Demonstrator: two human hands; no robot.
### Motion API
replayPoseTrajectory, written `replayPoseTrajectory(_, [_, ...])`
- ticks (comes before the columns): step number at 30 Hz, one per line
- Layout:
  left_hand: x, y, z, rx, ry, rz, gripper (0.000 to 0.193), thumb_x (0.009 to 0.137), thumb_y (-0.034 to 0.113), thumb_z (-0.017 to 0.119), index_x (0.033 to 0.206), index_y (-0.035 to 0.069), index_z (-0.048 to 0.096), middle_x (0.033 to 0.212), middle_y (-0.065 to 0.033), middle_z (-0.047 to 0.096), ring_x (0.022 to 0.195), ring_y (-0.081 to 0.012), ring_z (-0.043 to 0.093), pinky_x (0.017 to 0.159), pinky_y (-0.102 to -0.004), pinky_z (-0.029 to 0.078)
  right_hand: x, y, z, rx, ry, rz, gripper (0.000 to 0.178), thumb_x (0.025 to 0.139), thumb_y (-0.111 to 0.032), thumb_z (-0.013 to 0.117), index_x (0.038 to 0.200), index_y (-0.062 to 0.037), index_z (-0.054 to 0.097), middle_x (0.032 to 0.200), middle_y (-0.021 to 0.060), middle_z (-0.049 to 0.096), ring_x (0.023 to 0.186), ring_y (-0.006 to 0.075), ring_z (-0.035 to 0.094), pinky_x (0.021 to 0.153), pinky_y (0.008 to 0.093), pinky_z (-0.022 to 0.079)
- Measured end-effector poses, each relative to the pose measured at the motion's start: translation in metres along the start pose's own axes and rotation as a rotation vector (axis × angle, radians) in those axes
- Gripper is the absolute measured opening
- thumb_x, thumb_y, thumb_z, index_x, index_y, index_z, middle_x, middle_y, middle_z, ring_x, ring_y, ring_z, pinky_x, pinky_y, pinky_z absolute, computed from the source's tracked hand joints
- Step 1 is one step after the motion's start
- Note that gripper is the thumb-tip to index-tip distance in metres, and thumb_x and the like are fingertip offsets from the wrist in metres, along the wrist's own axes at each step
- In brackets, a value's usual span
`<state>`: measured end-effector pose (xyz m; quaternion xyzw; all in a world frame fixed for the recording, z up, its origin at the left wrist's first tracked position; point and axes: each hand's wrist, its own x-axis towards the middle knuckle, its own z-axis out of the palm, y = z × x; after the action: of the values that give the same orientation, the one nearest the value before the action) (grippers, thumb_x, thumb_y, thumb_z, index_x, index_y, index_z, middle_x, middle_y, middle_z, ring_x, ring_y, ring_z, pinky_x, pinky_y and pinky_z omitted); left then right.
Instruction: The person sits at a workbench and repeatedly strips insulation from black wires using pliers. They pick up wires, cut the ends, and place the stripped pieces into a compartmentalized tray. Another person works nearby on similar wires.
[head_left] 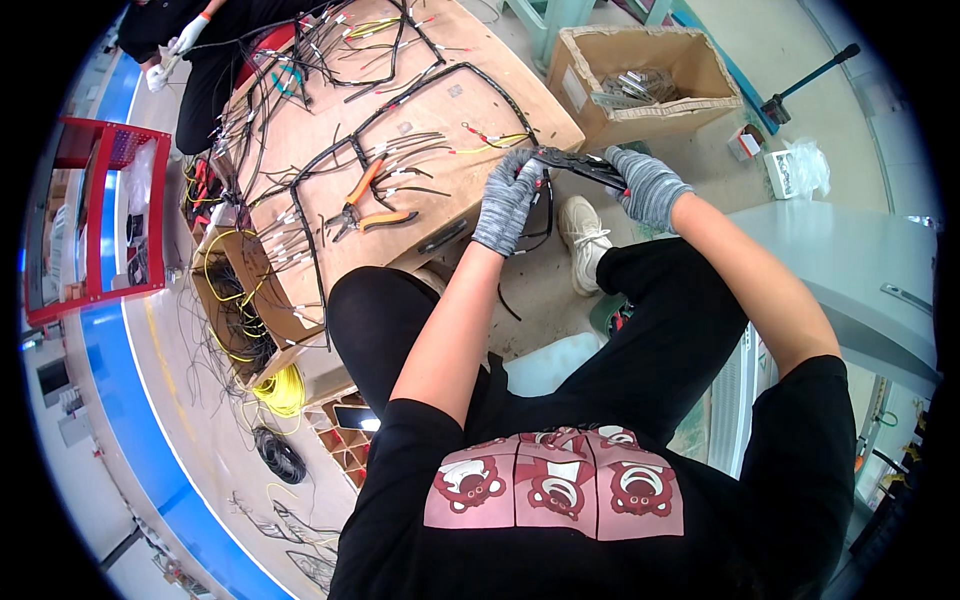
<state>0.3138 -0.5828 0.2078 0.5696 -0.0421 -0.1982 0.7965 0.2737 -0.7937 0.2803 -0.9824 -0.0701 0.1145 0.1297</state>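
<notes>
Both my hands wear grey knit gloves and meet over the right edge of the wooden table (455, 185). My right hand (648, 188) is closed around the handles of a dark crimping tool (578, 167), whose jaws point to my left hand. My left hand (508, 200) is closed at the jaw end, pinching a black cable (549, 215) that loops down beneath it. The wire tip between fingers and jaws is too small to make out. A black taped wire harness (400, 100) with many loose ends spreads over the table. Orange-handled pliers (358, 205) lie open on it.
A cardboard box (640, 115) with metal parts stands beyond my hands. Left of the table are a carton of wires (235, 320), a yellow cable coil (282, 392) and a red rack (105, 215). Another person's white-gloved hand (188, 36) holds cables at the far left.
</notes>
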Motion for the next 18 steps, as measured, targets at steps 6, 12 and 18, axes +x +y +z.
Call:
replayPoseTrajectory(6, [-0.002, -0.001, 0.001, 0.007, 0.028, -0.11, 0.012, 0.088, 0.016, 0.052, 0.094, 0.007, 0.058, 0.073, 0.0042, 0.053, 0.061, -0.0026, 0.044, 0.05, -0.0166, 0.037, -0.003, 0.01, 0.027, 0.074, -0.032, 0.008, 0.036, 0.072, -0.011, 0.056, 0.107, -0.0008, 0.05, 0.083, 0.0235, 0.059, 0.079, 0.0393, 0.057, 0.068, 0.0433, 0.046])
replayPoseTrajectory(12, [-0.001, 0.001, -0.014, -0.059, 0.092, -0.108, 0.014, 0.088, 0.019, 0.052, 0.095, 0.008, 0.06, 0.078, 0.0033, 0.055, 0.068, -0.0031, 0.049, 0.052, -0.0166, 0.038, 0.008, -0.013, 0.025, -0.063, 0.07, -0.04, 0.032, 0.074, -0.01, 0.054, 0.105, 0.0002, 0.051, 0.085, 0.0227, 0.059, 0.08, 0.0393, 0.057, 0.071, 0.0427, 0.046])
replayPoseTrajectory(18, [0.003, -0.007, -0.023, -0.702, -0.027, -0.18, 0.031, 0.09, 0.033, 0.048, 0.094, 0.004, 0.056, 0.071, -0.0017, 0.052, 0.061, -0.0113, 0.05, 0.05, -0.0241, 0.043, 0.006, -0.024, -0.002, 0.531, -0.132, 0.522, 0.022, 0.084, -0.022, 0.056, 0.086, -0.0011, 0.059, 0.07, 0.0117, 0.061, 0.066, 0.0217, 0.059, 0.064, 0.0327, 0.048])
